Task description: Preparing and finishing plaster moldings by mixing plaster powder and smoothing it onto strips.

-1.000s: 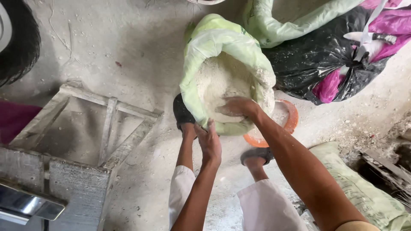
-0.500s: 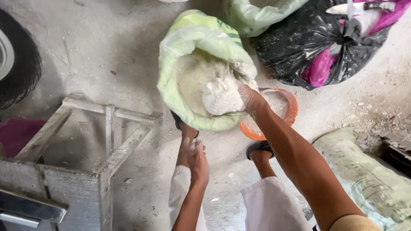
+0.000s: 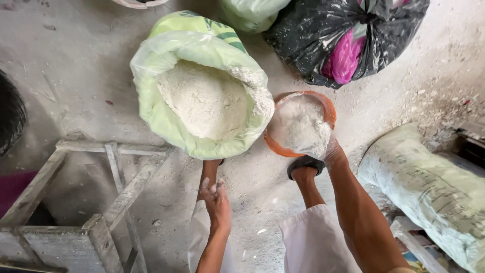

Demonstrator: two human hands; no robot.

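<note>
A light green sack (image 3: 151, 101) stands open on the concrete floor, filled with white flour (image 3: 202, 101). Right beside it sits an orange bowl (image 3: 326, 103) holding a heap of flour. My right hand (image 3: 334, 151), dusted white, is at the bowl's near rim, cupped around a handful of flour (image 3: 308, 134) above the bowl. My left hand (image 3: 218, 199) hangs by my left shin just below the sack, fingers loosely spread and holding nothing. My feet in dark sandals (image 3: 304, 163) stand just in front of the sack and bowl.
A black plastic bag (image 3: 313, 35) with a pink bag (image 3: 346, 58) inside lies behind the bowl. A pale woven sack (image 3: 429, 187) lies at the right. A grey wooden frame (image 3: 126, 187) stands at the lower left, a dark tyre (image 3: 10, 116) at the left edge.
My right hand has lifted a handful of flour out of the sack and carried it right, over the orange bowl. My left hand has stayed low by my leg.
</note>
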